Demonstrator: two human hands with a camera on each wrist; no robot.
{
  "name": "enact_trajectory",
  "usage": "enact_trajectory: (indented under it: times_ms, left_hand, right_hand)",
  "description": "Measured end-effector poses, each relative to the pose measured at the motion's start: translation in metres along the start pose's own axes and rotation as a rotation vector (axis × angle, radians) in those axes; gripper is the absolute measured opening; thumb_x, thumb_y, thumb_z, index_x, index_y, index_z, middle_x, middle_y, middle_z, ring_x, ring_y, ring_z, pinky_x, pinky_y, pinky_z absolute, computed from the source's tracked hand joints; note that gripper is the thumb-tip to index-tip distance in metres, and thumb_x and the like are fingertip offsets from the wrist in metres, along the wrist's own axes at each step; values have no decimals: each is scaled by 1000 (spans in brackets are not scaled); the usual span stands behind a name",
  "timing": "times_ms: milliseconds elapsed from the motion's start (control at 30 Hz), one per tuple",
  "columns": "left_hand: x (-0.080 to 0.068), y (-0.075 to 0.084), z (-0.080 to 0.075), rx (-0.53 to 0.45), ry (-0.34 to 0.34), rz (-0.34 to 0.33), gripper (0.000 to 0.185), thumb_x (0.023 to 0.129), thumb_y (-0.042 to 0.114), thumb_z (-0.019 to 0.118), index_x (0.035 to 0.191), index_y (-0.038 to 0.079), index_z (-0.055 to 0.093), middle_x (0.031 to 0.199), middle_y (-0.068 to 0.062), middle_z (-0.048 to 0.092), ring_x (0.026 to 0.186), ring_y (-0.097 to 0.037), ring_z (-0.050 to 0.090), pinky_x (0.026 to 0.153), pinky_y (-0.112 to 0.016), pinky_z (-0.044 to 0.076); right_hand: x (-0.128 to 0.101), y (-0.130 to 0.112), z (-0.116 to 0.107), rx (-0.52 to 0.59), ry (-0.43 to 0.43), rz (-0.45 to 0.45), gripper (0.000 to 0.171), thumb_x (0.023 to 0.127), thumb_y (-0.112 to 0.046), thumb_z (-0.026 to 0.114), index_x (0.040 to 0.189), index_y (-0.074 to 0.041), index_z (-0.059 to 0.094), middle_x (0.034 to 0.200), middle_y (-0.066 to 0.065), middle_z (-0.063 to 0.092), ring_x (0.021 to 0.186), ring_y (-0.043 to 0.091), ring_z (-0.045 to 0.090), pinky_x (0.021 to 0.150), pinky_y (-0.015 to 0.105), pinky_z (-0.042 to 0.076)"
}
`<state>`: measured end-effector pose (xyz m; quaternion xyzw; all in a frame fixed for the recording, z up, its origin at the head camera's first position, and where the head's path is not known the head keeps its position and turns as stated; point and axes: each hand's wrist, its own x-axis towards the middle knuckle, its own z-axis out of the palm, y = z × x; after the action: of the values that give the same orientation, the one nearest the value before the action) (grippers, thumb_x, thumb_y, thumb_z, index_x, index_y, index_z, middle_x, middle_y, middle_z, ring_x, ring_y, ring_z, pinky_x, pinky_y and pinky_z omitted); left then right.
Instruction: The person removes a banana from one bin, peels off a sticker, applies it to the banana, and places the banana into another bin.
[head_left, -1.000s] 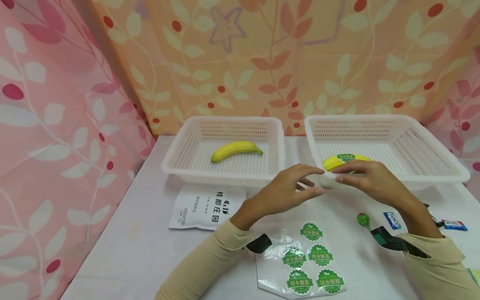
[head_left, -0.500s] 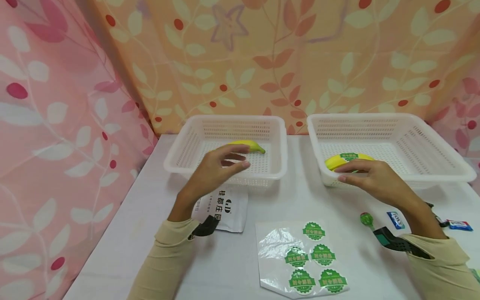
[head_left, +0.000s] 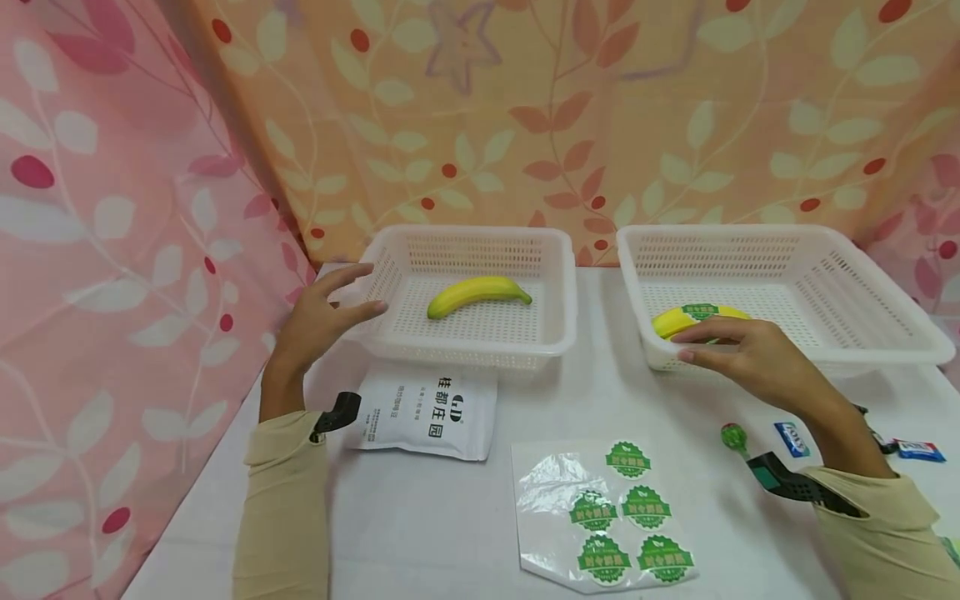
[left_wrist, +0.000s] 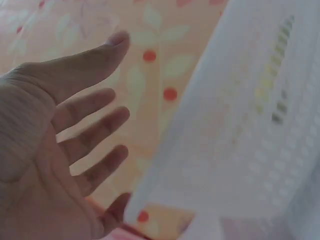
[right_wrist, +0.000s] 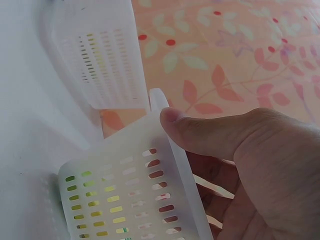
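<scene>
So the left hand has been swung away from the middle and is now spread open at the near corner of the left white plastic mesh basket, plain yellow banana inside. The right hand is kept gripping the right white mesh basket's front rim, stickered banana just beyond the fingers.

Both baskets are white lattice plastic. A plain yellow banana lies in one; at three o'clock from it, another yellow banana wears a green sticker. Green stickers dot clear film. The backdrop is orange and pink with pale leaves and red berries.
</scene>
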<state>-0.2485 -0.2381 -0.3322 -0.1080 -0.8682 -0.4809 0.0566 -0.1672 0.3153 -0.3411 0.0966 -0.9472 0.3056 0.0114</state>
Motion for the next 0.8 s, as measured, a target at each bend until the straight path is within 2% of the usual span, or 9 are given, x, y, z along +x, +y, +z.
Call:
enact_trajectory:
  times_ms: [133, 233, 367, 500, 800]
  left_hand:
    - [-2, -17, -14, 42, -44, -114, 90, 88, 41, 86, 164, 24, 42, 172, -6, 33, 156, -40, 29, 119, -76, 24]
    - [-5, -27, -20, 71, -91, -178, 101, 87, 45, 86, 169, 29, 29, 176, -5, 23, 161, -43, 16, 117, -82, 17]
    - [-7, -34, -22, 98, -153, -242, 108, 86, 54, 84, 170, 37, 19, 178, -3, 16, 162, -44, 13, 117, -82, 17]
    - [-7, -36, -22, 102, -173, -250, 110, 86, 56, 83, 171, 35, 16, 179, -3, 15, 160, -46, 18, 118, -80, 20]
    - [-7, -36, -21, 77, -192, -260, 108, 88, 49, 84, 171, 33, 16, 179, -4, 13, 160, -47, 17, 119, -78, 22]
  right_hand:
    - [0, 0, -1, 7, 2, -2, 36, 97, -35, 79, 127, -15, 77, 134, 19, 65, 119, 38, 55, 81, 29, 49]
    - [0, 0, -1, 6, 0, 0, 36, 97, -35, 79, 127, -15, 77, 134, 19, 65, 120, 39, 54, 83, 35, 50]
    - [0, -1, -1, 2, -3, 6, 37, 98, -36, 79, 128, -14, 77, 134, 20, 64, 120, 39, 54, 84, 40, 49]
    - [1, -1, -1, 2, -6, 10, 38, 98, -37, 78, 128, -13, 77, 135, 21, 64, 119, 40, 54, 84, 40, 50]
    - [1, -2, -2, -7, -28, 9, 38, 99, -38, 77, 128, -14, 76, 136, 21, 63, 121, 41, 55, 85, 42, 51]
